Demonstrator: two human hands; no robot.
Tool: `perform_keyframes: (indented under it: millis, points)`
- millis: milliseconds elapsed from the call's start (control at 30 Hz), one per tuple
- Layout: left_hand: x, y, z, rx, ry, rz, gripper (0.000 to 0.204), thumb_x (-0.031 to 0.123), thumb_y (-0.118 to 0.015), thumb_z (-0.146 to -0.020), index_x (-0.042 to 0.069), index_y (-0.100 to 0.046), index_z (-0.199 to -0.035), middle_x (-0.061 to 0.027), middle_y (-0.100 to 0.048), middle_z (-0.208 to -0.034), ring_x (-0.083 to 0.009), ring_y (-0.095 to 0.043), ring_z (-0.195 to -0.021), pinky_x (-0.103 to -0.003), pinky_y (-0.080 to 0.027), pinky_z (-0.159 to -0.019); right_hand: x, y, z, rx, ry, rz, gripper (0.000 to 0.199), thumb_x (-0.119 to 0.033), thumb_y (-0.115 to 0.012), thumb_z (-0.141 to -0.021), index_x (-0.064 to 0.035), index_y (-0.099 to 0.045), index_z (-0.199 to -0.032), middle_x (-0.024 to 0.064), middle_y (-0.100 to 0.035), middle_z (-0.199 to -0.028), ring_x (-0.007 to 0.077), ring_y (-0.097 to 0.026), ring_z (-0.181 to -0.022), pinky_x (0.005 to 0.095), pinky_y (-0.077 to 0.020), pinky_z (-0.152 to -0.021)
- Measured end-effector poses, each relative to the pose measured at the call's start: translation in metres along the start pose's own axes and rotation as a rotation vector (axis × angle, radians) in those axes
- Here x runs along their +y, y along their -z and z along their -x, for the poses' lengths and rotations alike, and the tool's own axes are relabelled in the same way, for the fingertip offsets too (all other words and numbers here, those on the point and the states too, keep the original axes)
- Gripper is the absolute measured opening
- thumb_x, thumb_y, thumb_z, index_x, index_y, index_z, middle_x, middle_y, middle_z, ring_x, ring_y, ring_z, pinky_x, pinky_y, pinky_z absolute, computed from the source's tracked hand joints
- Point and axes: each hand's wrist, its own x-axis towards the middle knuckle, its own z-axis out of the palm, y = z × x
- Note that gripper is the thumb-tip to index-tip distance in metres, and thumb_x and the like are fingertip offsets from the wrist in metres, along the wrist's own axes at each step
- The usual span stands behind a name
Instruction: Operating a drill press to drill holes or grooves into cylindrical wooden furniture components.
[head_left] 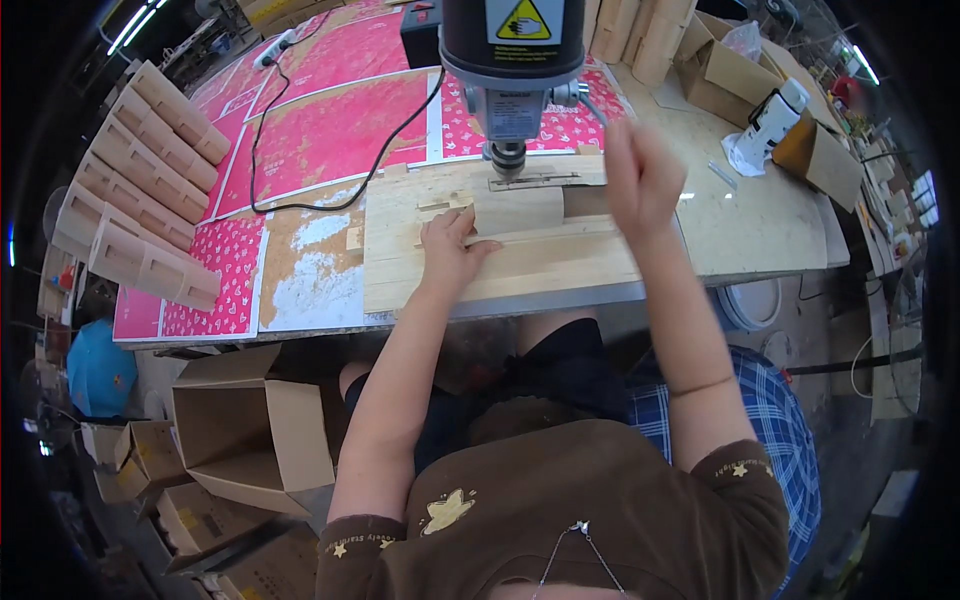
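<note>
A pale wooden block [520,210] lies in a wooden jig board [540,278], beneath the chuck of a bench drill press [510,110]. My left hand [455,250] holds the block's left end against the jig, its thumb stretched along the near side. At the machine's right, my right hand [645,180] is raised and closed around the end of the feed lever [594,104]; motion smears it a little. The chuck sits just above a slotted strip [533,182] at the block's far edge, and the bit's tip cannot be made out.
Several slotted wooden pieces [150,175] stand in a row at the table's left. A black cable [345,204] curves over the pink covering. On the right are a white bottle [775,120] and an open carton [730,75]. Another carton [235,430] sits on the floor, lower left.
</note>
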Motion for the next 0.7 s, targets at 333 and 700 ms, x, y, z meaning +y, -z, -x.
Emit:
perform_keyframes:
  millis: [333, 700]
  points:
    - [0.009, -0.003, -0.002, 0.01, 0.005, -0.012, 0.032, 0.017, -0.077, -0.056, 0.009, -0.065, -0.085, -0.006, -0.056, -0.068, -0.0253, -0.054, -0.066, -0.036, -0.04, -0.062, 0.046, -0.022, -0.122, -0.149, -0.174, -0.024, 0.033, -0.032, -0.048, -0.087, -0.0017, -0.056, -0.096, 0.0132, -0.057, -0.075, 0.0253, -0.055, -0.07, 0.0334, -0.0433, -0.066]
    - [0.003, 0.015, 0.007, 0.007, 0.147, 0.147, 0.033, 0.017, -0.077, -0.056, 0.006, -0.065, -0.084, -0.0047, -0.055, -0.077, -0.0187, -0.054, -0.074, -0.033, -0.038, -0.075, 0.072, 0.014, 0.058, -0.657, -0.168, 0.158, 0.029, -0.02, -0.068, -0.072, -0.0047, -0.058, -0.094, 0.0119, -0.059, -0.086, 0.0325, -0.051, -0.084, 0.0395, -0.0406, -0.075]
